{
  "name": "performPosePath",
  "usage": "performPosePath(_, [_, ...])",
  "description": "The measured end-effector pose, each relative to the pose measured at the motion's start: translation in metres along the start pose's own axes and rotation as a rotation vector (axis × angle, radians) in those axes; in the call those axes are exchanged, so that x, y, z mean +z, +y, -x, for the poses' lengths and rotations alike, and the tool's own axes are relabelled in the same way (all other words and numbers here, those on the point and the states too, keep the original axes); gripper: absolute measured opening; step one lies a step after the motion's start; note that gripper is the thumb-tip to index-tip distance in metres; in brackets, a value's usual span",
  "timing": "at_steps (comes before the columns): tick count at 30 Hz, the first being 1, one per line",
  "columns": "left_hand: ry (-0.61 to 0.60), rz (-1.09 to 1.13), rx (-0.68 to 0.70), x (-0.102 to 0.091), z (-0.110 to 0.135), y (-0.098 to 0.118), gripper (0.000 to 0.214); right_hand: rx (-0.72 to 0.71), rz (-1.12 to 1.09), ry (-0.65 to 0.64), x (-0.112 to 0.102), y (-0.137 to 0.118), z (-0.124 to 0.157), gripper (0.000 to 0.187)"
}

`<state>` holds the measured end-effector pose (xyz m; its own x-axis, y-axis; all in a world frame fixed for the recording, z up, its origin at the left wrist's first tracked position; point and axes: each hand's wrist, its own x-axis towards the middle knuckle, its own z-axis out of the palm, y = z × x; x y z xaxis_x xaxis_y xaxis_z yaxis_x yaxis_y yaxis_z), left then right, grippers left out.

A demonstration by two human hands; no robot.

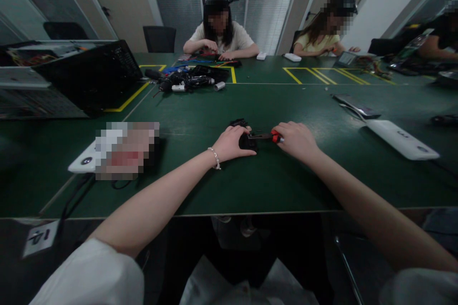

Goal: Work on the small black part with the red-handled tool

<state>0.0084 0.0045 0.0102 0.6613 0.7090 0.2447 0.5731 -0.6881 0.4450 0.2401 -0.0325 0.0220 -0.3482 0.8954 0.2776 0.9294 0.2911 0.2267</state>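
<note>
The person's left hand (232, 144) is grasping a small black part (248, 142), with the thumb on the near side and the fingers on the far side of it. The right hand (296, 138) is clenching the red handles of the pliers (275, 135), and their tip is pointing leftward and meeting the part; whether it is biting on something there, one cannot tell. The part is sitting on the green table (229, 190), around the middle of its width in view, and nearer to the person than the heap of cables (186, 78). Between the hands and the near edge (250, 213) a wide strip of green surface is showing, so both forearms are having room as they are crossing this edge. On the left side, a white box (84, 155) is lying well apart from the left hand, and behind it a big black case (96, 76) is limiting the room. On the right side, a power bank (402, 139) is lying slantwise, well apart from the right hand, with a phone (356, 106) just beyond its far end. Farther across, yellow tape (234, 75) is marking the surface, and a co-worker (222, 38) is leaning both arms at the far edge.
</note>
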Motion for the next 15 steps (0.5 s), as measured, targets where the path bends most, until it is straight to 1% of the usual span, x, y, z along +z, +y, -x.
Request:
performPosePath(7, [-0.014, -0.001, -0.007, -0.0010, 0.0001, 0.0012, 0.057, -0.011, 0.023, 0.006, -0.0034, -0.0023, 0.0007, 0.022])
performPosePath(10, [-0.005, 0.004, 0.001, -0.0016, 0.0004, 0.0020, 0.057, 0.003, 0.010, -0.011, -0.0037, -0.0034, 0.0006, 0.021])
performPosePath(15, [-0.023, 0.003, -0.030, -0.0038, 0.0013, 0.0052, 0.056, 0.034, -0.012, -0.041, -0.0011, -0.0031, 0.0001, 0.021])
